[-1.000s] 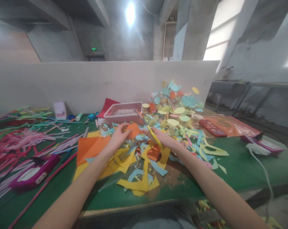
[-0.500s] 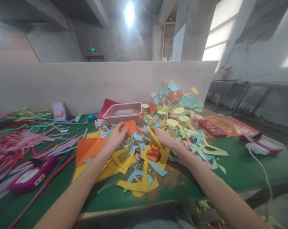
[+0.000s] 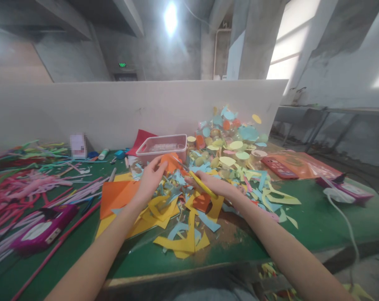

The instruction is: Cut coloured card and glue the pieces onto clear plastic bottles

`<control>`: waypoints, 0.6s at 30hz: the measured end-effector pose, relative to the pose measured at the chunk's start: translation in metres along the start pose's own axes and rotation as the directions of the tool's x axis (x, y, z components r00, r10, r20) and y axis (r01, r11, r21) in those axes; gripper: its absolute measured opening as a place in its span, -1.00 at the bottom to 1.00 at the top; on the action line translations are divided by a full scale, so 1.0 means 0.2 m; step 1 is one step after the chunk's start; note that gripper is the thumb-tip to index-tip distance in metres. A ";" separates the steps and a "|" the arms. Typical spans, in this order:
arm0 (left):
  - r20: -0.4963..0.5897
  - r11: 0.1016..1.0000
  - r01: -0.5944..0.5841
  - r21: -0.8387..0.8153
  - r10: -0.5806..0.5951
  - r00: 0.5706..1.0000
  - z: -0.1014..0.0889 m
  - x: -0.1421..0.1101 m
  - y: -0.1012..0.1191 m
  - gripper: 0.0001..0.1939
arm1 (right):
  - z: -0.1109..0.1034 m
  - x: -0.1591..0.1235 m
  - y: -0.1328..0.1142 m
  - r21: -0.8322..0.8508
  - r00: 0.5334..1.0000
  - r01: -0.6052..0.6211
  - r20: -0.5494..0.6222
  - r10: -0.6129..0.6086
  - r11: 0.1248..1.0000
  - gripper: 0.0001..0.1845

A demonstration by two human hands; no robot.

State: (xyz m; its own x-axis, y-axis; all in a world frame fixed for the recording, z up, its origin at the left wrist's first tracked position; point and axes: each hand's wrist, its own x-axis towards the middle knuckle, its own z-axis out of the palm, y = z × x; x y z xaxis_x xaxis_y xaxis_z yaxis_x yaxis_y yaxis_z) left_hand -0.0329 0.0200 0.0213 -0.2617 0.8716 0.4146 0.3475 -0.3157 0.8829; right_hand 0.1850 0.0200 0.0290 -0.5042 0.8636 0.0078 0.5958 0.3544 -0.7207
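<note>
Pinched in my left hand [image 3: 153,174] is a piece of orange paper [image 3: 169,163], held above the scraps on the table. My right hand [image 3: 209,182] is closed round the yellow handles of a pair of scissors [image 3: 203,186]. The scissor blades point up and left and lie against the orange paper; how far apart they are is hard to make out. Beneath both hands spreads a heap of yellow, blue and orange paper offcuts [image 3: 189,242]. A flat orange sheet [image 3: 117,198] rests on yellow paper beside my left forearm.
A pink plastic basket [image 3: 141,155] stands behind my hands. Cut paper rounds [image 3: 236,145] pile up at the back right, near a red phone [image 3: 278,167]. Fuzzy pipe cleaners [image 3: 35,188] and a purple device [image 3: 43,232] lie left. Another purple device [image 3: 349,190] with a white cable sits right.
The orange paper has turned in my left hand. The scissor blades have swung lower and now meet the paper, where before they pointed up past it.
</note>
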 end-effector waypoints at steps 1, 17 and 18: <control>0.035 1.000 -0.015 0.020 0.014 0.999 0.00 0.00 0.00 -0.57 | 0.00 0.00 0.00 0.013 1.000 0.016 0.001 -0.016 1.000 -0.52; 0.095 0.997 -0.028 -0.067 0.034 0.995 0.00 -0.01 0.03 -0.64 | 0.05 0.04 0.00 0.041 0.992 -0.033 -0.120 0.038 0.999 -0.36; 0.092 0.997 -0.026 -0.073 0.032 0.995 0.00 -0.01 0.03 -0.64 | 0.06 0.04 0.00 0.056 0.992 -0.047 -0.117 0.054 0.997 -0.35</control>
State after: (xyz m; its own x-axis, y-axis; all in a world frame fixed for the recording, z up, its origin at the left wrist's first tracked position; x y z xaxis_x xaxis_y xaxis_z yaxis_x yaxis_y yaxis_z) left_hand -0.0297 0.0157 0.0261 -0.1667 0.8917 0.4208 0.2878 -0.3642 0.8857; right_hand 0.1744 0.0225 0.0210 -0.3948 0.9174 0.0503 0.5828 0.2924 -0.7582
